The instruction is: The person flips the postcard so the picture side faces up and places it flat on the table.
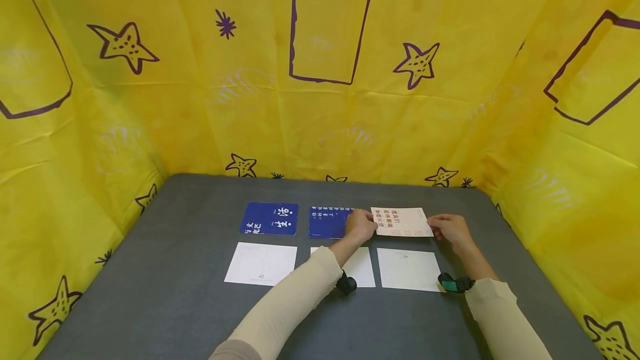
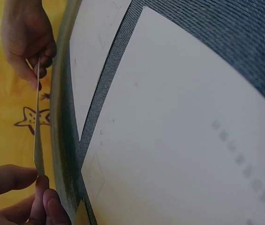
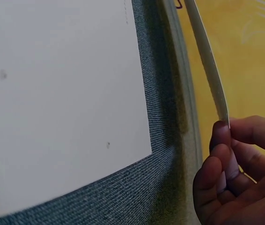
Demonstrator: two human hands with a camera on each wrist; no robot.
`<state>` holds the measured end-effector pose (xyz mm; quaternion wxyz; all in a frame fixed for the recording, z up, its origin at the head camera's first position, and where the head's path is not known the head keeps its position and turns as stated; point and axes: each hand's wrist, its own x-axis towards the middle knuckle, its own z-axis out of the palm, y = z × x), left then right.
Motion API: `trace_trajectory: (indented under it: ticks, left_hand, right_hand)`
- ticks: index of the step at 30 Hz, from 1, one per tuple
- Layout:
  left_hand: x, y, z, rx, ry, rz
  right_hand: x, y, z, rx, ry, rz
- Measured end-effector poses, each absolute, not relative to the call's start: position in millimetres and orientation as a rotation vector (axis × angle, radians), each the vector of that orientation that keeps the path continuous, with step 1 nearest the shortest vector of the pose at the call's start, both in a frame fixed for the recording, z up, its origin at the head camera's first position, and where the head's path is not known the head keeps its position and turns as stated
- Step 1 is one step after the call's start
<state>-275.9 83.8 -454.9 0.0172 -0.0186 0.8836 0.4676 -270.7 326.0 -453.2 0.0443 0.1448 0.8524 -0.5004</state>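
Observation:
Between both hands is a white postcard (image 1: 401, 222) with dark red characters, at the right end of the back row. My left hand (image 1: 360, 225) pinches its left edge with thumb and fingers, and my right hand (image 1: 451, 229) pinches the right edge. Both wrist views show the card edge-on; in the left wrist view the left hand (image 2: 25, 197) is near and the right hand (image 2: 29, 42) far. A blue postcard (image 1: 325, 224) with white characters lies partly behind the left hand. Below the held card lies a blank-looking white card (image 1: 409, 270), with the right wrist by its corner.
Another blue card (image 1: 269, 219) lies at the back left of the grey table (image 1: 165, 271). In front of it is a white card (image 1: 261, 264); a further white card (image 1: 361, 268) is partly covered by the left forearm. A yellow patterned cloth (image 1: 330, 110) walls the back and sides.

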Motion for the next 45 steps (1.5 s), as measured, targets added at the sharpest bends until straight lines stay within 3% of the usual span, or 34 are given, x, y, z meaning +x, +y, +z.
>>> trace_trajectory:
  ticks: [15, 30, 45]
  left_hand:
    - [-271.7, 80.3, -464.0, 0.018, 2.824, 1.324]
    - [-272.7, 75.4, -466.6, 0.274, 2.914, 0.973]
    - [-260.4, 48.1, -460.0, 0.417, 2.719, 1.235]
  right_hand:
    - [-273.2, 324.5, -470.2, 0.397, 2.615, -1.488]
    - [-273.4, 322.2, -471.5, 0.383, 2.653, -1.393]
    - [-271.3, 323.2, -465.7, 0.324, 2.71, -1.336]
